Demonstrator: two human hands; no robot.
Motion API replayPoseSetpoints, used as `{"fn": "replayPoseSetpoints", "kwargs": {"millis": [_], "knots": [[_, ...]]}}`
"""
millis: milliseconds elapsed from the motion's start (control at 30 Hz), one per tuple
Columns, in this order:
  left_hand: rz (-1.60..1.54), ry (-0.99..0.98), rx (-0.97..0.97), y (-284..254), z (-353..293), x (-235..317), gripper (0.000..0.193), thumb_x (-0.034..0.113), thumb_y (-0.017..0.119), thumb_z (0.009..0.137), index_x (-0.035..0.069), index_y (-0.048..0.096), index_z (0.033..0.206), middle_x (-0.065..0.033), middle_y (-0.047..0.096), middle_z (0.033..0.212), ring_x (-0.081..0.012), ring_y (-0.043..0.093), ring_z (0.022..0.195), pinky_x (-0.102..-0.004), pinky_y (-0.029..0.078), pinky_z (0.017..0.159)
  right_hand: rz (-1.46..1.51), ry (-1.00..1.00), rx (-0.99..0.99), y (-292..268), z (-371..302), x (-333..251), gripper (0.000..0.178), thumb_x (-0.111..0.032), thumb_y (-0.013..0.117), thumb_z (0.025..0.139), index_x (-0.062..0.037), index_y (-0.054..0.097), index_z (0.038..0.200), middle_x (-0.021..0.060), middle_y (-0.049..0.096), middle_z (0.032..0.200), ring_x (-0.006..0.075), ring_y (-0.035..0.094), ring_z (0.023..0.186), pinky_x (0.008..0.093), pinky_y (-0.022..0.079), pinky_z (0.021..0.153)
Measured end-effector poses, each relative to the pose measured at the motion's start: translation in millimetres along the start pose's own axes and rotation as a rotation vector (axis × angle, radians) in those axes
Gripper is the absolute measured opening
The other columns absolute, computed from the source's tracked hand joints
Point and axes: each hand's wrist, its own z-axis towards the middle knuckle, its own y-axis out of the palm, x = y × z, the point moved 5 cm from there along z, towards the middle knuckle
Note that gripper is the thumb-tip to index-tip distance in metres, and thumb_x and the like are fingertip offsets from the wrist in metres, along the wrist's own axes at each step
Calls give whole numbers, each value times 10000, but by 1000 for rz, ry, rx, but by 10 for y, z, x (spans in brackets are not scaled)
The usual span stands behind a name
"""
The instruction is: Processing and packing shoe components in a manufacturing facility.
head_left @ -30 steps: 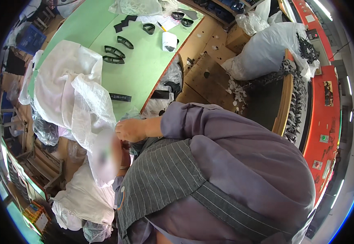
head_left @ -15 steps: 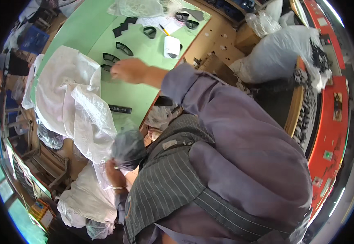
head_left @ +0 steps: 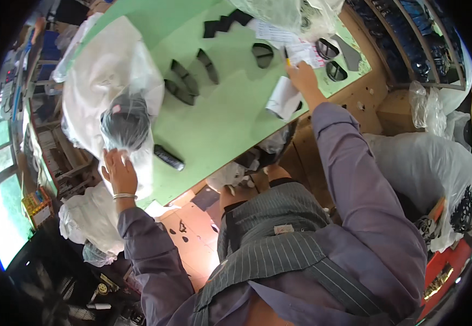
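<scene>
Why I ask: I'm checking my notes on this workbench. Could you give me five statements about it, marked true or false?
1. The right hand is at the yellow pen. True.
2. The left hand is on the white roll. False: it is next to the dark plastic-wrapped bundle.
3. A bangle circles the left wrist. True.
4. The tabletop is red. False: it is green.
5. The white roll is nearer the right hand than the left. True.

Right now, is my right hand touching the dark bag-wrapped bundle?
No, your right hand is at the yellow pen-like tool, while the bundle is farther left, by your left hand.
</scene>
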Motion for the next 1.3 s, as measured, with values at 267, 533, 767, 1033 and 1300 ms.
{"fn": "replayPoseSetpoints", "kwargs": {"millis": [267, 533, 767, 1033, 1300], "knots": [[-865, 860, -297, 870, -469, 3780, 216, 169, 594, 825, 63, 618, 1012, -120, 599, 1113, -318, 542, 1115, -427, 430, 959, 51, -115, -187, -126, 105, -178, 431, -193, 607, 820, -12, 538, 1206, 248, 623, 1093, 377, 617, 974, 425, 490, 832], [-543, 502, -123, 1404, 296, 3983, 480, 361, 521, 932, 221, 466, 1388, -82, 449, 1437, -294, 369, 1353, -528, 205, 1109, 1173, -110, -326, -556, 9, 124, 395, -42, 545, 889, -11, 478, 1277, 30, 570, 854, 176, 578, 794, 298, 478, 745], [-428, 461, -176, 1793, 405, 3778, 527, 483, 511, 906, 234, 493, 1371, -45, 383, 1490, -264, 293, 1406, -511, 100, 1152, 1332, -313, -531, -308, -192, 160, 268, -278, 541, 982, -22, 503, 1051, 37, 559, 795, 109, 544, 710, 262, 456, 674], [-496, 431, -273, 1847, 588, 3629, 602, 608, 490, 872, 259, 503, 1362, -19, 368, 1503, -238, 278, 1417, -515, 84, 1155, 937, -289, -96, -9, -922, -28, 533, -437, 411, 1010, 38, 476, 1243, 84, 581, 997, 146, 544, 873, 292, 448, 821], [-433, 563, -202, 1829, 657, 3512, 684, 688, 554, 774, 306, 520, 1340, 6, 386, 1492, -208, 286, 1411, -534, 77, 1154, 1095, -215, -299, -3, -696, 128, 378, -273, 643, 916, 24, 568, 1137, 88, 603, 896, 121, 566, 764, 248, 474, 678]]}}
